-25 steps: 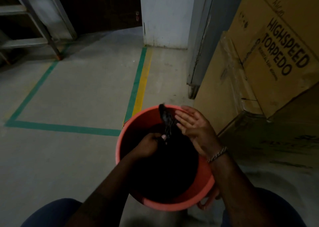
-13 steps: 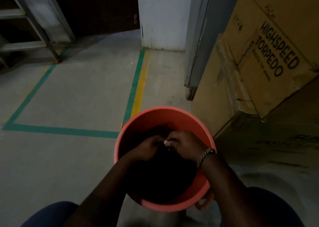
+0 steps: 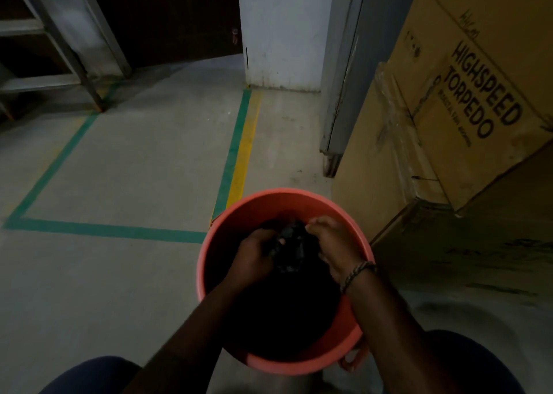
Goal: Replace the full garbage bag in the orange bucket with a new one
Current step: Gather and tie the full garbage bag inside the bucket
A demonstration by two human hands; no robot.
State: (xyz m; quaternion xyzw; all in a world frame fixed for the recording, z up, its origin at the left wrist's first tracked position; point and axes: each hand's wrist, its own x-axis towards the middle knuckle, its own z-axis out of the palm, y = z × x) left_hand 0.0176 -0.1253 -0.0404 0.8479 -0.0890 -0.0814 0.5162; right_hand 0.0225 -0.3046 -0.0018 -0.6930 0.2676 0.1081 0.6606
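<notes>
Floor scene, dimly lit. Cardboard boxes (image 3: 466, 100), one printed "HIGHSPEED TORPEDO", fill the right of the frame and stand just beside the bucket (image 3: 269, 206); a grey door frame (image 3: 344, 79) and a white pillar (image 3: 284, 28) lie at upper centre, and a metal rack (image 3: 59, 43) at upper left. Green tape (image 3: 104, 232) marks a rectangle on the concrete floor (image 3: 134, 160) at left, with a yellow strip (image 3: 244, 154) along its right edge running down to the bucket's far rim. The orange bucket sits at lower centre, between the person's knees. Both forearms reach over its near rim and hide part of its inside. The black bag (image 3: 289, 245) sits inside the bucket, its top gathered into a bunch near the middle. The left hand (image 3: 254, 253) grips this bunch from the left with fingers curled round it; the right hand (image 3: 335, 244), a bracelet (image 3: 357, 271) on its wrist, holds it from the right with fingers bent onto the plastic.
</notes>
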